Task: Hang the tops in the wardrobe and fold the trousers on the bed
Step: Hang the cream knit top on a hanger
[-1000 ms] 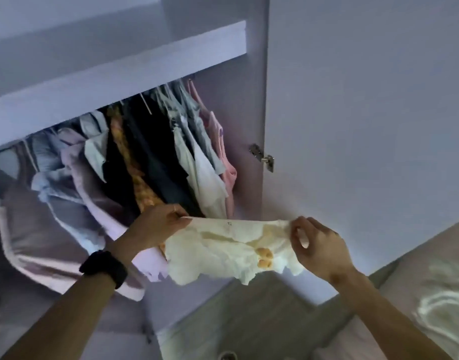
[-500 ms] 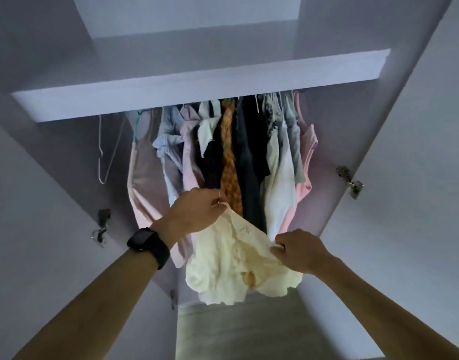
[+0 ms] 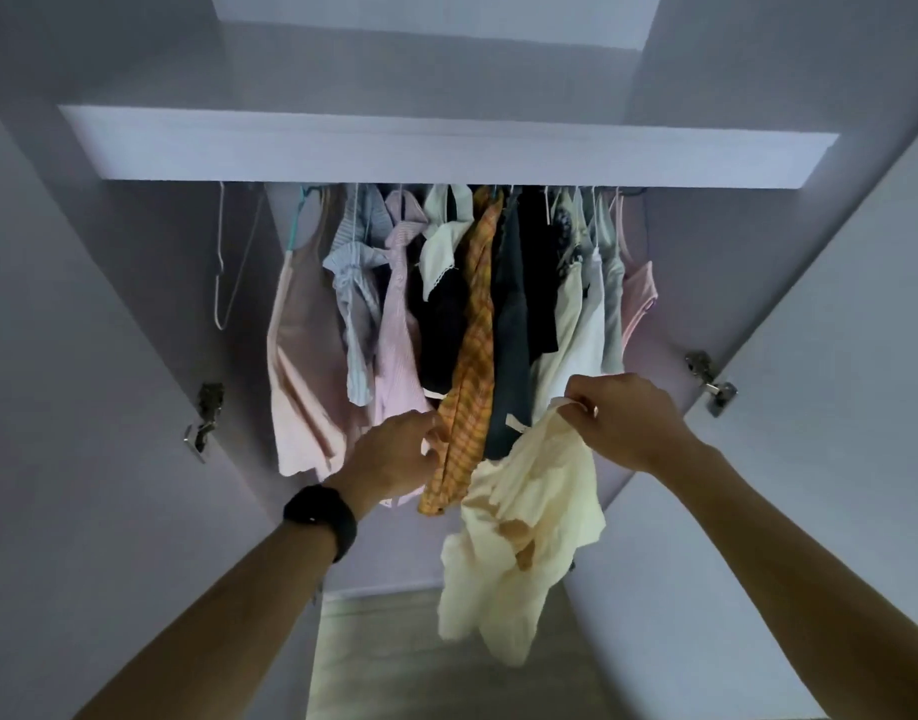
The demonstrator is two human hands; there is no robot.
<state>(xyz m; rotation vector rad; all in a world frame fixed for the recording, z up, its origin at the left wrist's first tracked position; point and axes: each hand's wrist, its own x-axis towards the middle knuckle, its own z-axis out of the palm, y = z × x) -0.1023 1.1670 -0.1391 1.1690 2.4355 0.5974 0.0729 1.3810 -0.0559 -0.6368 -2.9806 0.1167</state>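
Holding a cream top at the open wardrobe

My right hand (image 3: pixel 625 423) pinches the cream top (image 3: pixel 524 532), which dangles before the wardrobe (image 3: pixel 446 148). My left hand (image 3: pixel 394 454), fingers curled, touches the hanging orange checked shirt (image 3: pixel 469 376).

The cream top (image 3: pixel 529 517) is thin, soft, crumpled cloth with a matt face and brownish patches. The checked orange shirt (image 3: pixel 469 366) looks like light woven cotton. The pink top (image 3: pixel 303 366) is smooth, matt fabric; the dark clothes (image 3: pixel 521 314) beside it are dull cloth too. The empty hanger (image 3: pixel 223 272) is thin pale wire. The wardrobe (image 3: pixel 446 148) panels are smooth, matt painted board, the hinges (image 3: pixel 711 384) shiny metal. The watch (image 3: pixel 321 517) is matt black with a rubbery band. The floor (image 3: pixel 384 667) looks like pale wood grain
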